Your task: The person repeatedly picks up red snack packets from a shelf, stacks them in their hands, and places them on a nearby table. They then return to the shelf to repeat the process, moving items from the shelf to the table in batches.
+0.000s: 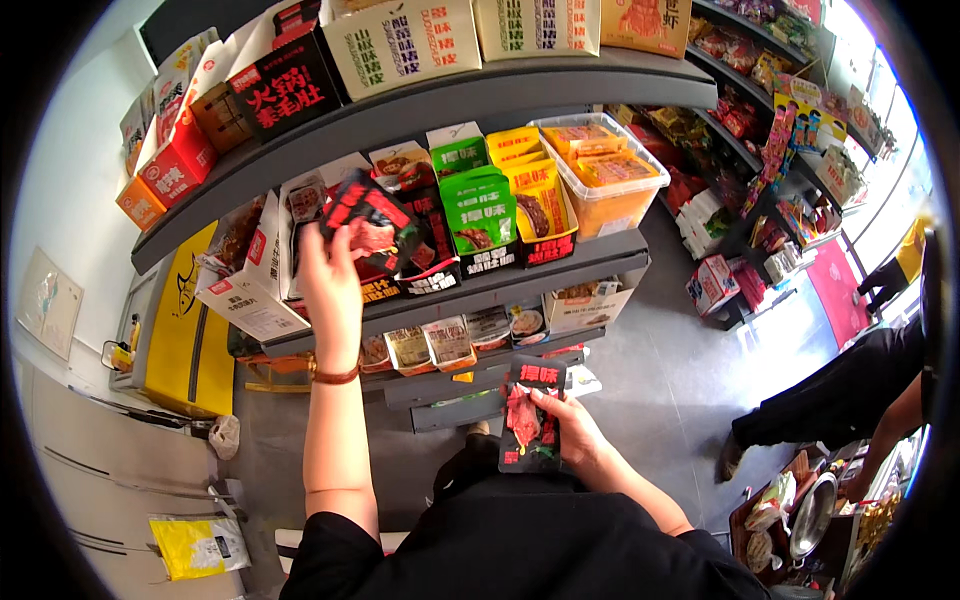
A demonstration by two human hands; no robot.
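Note:
My left hand reaches over the middle shelf and grips a black snack pouch with red lettering and a picture of meat. The pouch is tilted above an open display box of similar black pouches. Lower down, in front of my body, my right hand holds another black snack pouch, upright, with the thumb across its front. Beside the black pouches stand a box of green pouches and a box of yellow pouches. To their right is a clear plastic tub of orange packets.
A grey upper shelf carries several snack boxes and juts out above. Lower shelves hold small packets. At the left stands a yellow cabinet. Another person in black trousers is at the right, near a metal bowl.

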